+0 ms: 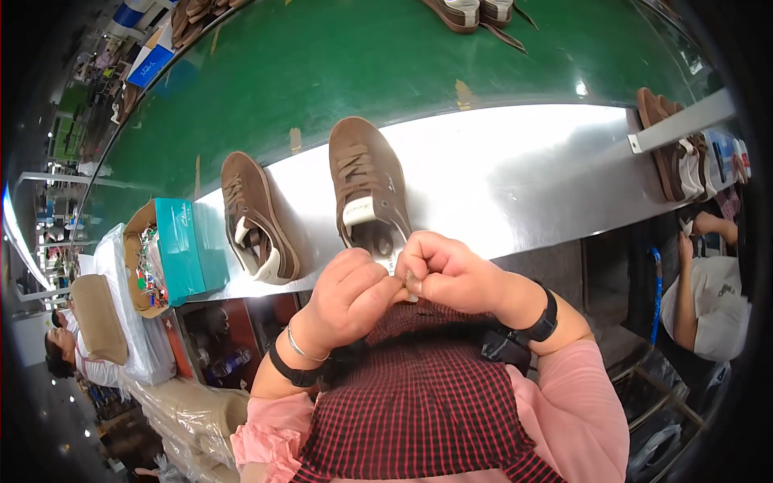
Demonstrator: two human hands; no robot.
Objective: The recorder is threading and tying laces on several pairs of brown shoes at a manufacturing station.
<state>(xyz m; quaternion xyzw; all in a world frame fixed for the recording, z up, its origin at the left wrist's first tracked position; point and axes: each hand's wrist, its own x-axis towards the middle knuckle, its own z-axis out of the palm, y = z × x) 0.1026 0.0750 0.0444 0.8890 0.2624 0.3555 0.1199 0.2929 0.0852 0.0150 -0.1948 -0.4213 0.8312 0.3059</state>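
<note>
My left hand [348,296] and my right hand [451,272] meet fingertip to fingertip in front of my chest, both closed in a pinch. A tiny pale thing shows between the fingertips, too small to name. Just beyond them a brown sneaker [372,161] with brown laces and a white-faced tongue lies on the metal ledge, toe pointing away. Its heel end is partly hidden by my hands. To its left rests a second brown sneaker [262,213], with a light heel and lining, apart from both hands.
A green work surface [531,72] runs beyond the shiny metal ledge [515,169]. At left stands a teal box [187,249] beside an open carton [146,270] of small colourful items. More shoes [467,12] sit at the far edge and others [672,161] at right, near a co-worker [708,302].
</note>
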